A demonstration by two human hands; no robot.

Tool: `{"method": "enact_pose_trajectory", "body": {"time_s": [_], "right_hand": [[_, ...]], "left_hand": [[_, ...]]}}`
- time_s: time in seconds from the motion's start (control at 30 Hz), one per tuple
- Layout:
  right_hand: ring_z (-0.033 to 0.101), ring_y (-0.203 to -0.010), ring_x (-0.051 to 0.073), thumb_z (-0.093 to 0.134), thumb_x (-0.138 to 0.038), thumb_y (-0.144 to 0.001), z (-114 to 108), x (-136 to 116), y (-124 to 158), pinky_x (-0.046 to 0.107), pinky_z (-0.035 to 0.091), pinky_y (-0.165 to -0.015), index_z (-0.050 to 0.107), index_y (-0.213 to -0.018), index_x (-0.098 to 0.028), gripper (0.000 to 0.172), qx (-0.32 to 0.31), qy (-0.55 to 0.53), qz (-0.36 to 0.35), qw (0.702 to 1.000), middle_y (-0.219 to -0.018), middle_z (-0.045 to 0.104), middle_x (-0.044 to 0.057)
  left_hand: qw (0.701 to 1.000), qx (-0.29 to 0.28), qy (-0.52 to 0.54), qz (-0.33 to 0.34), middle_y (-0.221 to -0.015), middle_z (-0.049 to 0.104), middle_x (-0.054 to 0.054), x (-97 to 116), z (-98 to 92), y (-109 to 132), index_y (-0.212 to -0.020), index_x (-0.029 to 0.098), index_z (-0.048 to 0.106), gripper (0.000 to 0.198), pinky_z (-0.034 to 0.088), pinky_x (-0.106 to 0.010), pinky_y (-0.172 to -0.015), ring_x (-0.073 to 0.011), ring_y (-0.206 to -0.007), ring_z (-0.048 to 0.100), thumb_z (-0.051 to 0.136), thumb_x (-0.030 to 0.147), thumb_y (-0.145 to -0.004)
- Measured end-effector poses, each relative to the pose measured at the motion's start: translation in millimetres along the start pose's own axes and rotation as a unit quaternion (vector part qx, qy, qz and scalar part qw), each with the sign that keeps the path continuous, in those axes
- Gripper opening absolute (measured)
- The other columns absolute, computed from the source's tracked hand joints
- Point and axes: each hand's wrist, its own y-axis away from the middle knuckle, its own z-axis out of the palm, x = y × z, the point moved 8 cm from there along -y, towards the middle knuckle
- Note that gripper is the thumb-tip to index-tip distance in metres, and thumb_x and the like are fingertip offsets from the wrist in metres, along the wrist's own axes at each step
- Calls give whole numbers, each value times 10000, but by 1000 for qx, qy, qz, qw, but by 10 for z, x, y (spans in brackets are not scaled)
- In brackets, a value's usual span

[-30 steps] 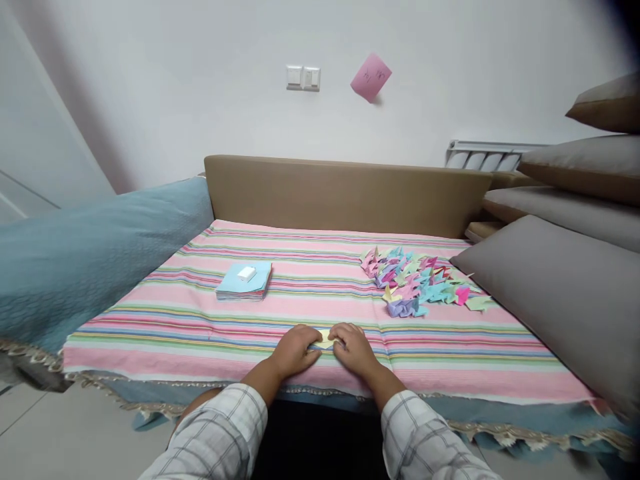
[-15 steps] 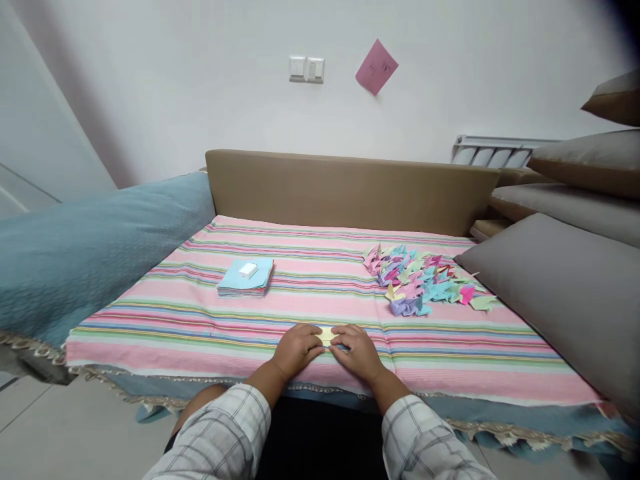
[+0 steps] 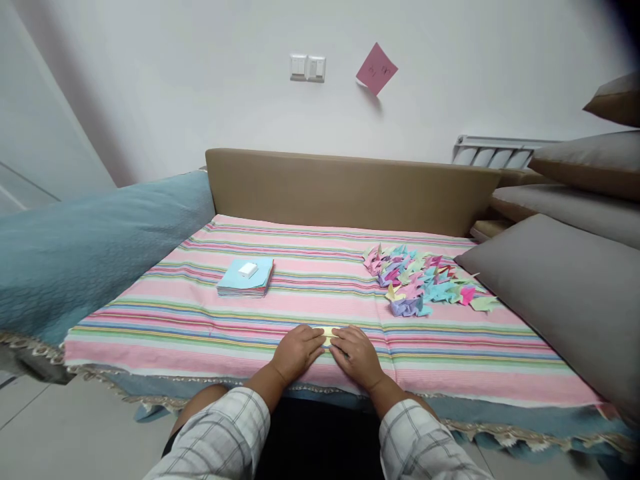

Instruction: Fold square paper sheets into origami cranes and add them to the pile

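A small folded piece of pale yellow paper [image 3: 328,335] lies on the striped cloth near the sofa's front edge. My left hand [image 3: 299,351] covers its left end, fingers together and pressed down on it. From the other side, my right hand [image 3: 356,355] presses the right end with its fingertips. Only the middle of the paper shows between the two hands; its ends are hidden. Further right lies a heap of folded paper cranes [image 3: 425,280] in many colours. To the left sits a stack of coloured paper [image 3: 235,280] with a small white block [image 3: 248,269] on top.
A pink striped cloth [image 3: 165,313] covers the seat. Grey cushions [image 3: 560,287] are piled at the right, and a blue-covered armrest [image 3: 110,233] is at the left. Behind runs a brown backrest [image 3: 350,193]; a pink note [image 3: 377,69] hangs on the wall.
My fingers have flattened from a pinch at the paper's edges to pressing on top of it. The paper stays almost in place. The heap and the stack have not moved.
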Motion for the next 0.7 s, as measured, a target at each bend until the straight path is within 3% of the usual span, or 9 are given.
{"method": "enact_pose_trajectory", "body": {"time_s": [0.33,0.7], "right_hand": [[575,-906,197,577,-270,-849,55,97,-28,357,408,-836,692,-868,-242,120,-28,-9,59,998,-960,689,35],[583,-866,173,581,-203,-796,50,148,-134,309,368,-810,647,-687,-226,130,-22,-16,165,986,-869,693,-2]], "left_hand": [[996,-31,35,-80,-939,713,-41,-134,61,-43,-870,220,699,149,484,-359,-814,-190,-865,624,597,320,-827],[979,-48,55,-191,-883,711,-37,-223,90,-96,-669,204,659,133,452,-334,-812,-190,-869,608,589,221,-781]]}}
